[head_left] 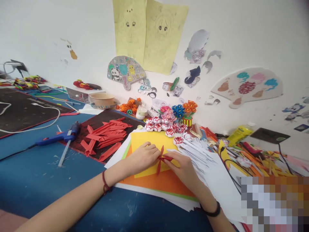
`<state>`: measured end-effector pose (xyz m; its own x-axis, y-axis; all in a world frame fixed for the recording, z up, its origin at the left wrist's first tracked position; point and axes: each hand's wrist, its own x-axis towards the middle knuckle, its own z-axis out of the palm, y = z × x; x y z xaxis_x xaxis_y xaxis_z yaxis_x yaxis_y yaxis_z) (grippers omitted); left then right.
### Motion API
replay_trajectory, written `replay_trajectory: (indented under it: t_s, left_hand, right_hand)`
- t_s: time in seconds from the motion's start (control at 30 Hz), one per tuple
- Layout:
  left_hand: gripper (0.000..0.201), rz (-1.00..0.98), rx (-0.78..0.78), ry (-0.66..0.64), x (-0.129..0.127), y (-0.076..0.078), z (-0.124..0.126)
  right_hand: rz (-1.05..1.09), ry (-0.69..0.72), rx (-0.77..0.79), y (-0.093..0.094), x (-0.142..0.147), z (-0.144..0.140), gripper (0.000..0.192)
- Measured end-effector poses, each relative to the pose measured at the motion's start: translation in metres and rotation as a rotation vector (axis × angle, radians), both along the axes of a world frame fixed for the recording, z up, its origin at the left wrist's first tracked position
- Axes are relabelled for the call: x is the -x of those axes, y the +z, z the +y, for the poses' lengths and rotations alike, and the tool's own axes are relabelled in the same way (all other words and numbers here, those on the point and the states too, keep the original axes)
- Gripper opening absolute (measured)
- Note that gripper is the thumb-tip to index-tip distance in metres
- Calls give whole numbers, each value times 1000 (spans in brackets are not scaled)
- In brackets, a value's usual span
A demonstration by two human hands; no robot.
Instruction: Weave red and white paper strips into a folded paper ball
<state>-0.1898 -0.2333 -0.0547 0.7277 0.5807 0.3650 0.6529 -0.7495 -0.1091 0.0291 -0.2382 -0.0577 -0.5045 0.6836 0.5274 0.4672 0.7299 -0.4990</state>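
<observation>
Between my two hands is a folded red paper piece (158,167) with narrow pointed arms, over a yellow sheet (140,141). My left hand (146,156) pinches it from the left, fingers closed. From the right, my right hand (180,164) grips another of its arms between thumb and fingers. Beneath the yellow sheet lie orange paper (156,187) and more sheets in a stack. Left of the stack, a pile of folded red paper strips (108,133) rests on a dark mat (84,129). Several red-and-white paper flowers (170,132) stand just behind the yellow sheet.
A blue glue gun (56,137) with a glue stick lies at the left, its cord trailing. White paper strips (195,154) spread right of my hands. Paper flowers in a striped pot (187,121), a round bowl (102,100) and a yellow bottle (238,135) stand along the wall.
</observation>
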Motion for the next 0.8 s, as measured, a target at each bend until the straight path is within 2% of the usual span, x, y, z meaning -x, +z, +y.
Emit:
replay_trajectory:
  t_s: [0.13,0.27,0.4,0.5,0.6,0.7,0.8]
  left_hand:
    - [18,37,-63,-52,-3,-1,-2]
    - [21,-18,-6,-83,-3,-1,-5]
    - [24,-33,40,-132,-4,0,-10]
    - [25,-24,18,-228,-7,4,-16]
    - [26,-27,8,-256,-8,6,-20]
    - [26,-15,21,-260,-8,5,-21]
    - [26,-9,53,-239,-6,1,-18]
  right_hand:
    - [-137,-26,-56,-3,3,-2,9]
    - [-264,15,-135,-4,3,-4,13]
    - [-189,47,-208,-11,3,-5,24]
    - [-143,17,-338,-16,5,-6,28]
    - [-134,-18,-422,-18,8,-7,28]
    - [-153,-1,-425,-18,9,-6,29]
    - [-183,19,-336,-17,4,-3,29]
